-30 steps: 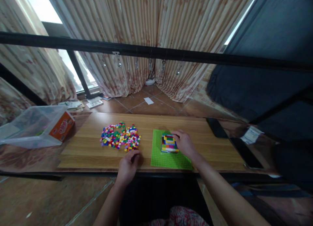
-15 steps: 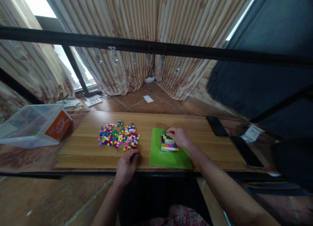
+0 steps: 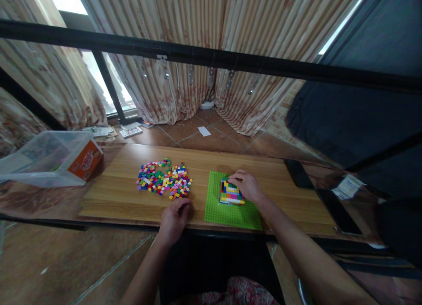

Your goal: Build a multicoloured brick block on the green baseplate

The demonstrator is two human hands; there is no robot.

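A low block built of colourful toy bricks (image 3: 231, 195) stands on a green studded baseplate (image 3: 219, 215). My right hand (image 3: 245, 186) reaches over its far right side, fingertips pinched at the top layer on a small toy brick that is mostly hidden. Just in front of a loose pile of toy bricks (image 3: 163, 179), my left hand (image 3: 174, 217) rests near the table's front edge. Its fingers are curled in and pressed together; whatever they hold, if anything, is hidden.
A clear plastic bin (image 3: 49, 160) with an orange label stands left of the wooden board (image 3: 112, 199). Two dark, flat phone-like things (image 3: 339, 210) (image 3: 299, 174) lie at right, by a white packet (image 3: 348, 186). A black bar (image 3: 198, 59) crosses ahead, before the curtains.
The whole view has shifted slightly as my head moved. My right hand stays at the brick block and my left hand stays by the pile, both nearly still.
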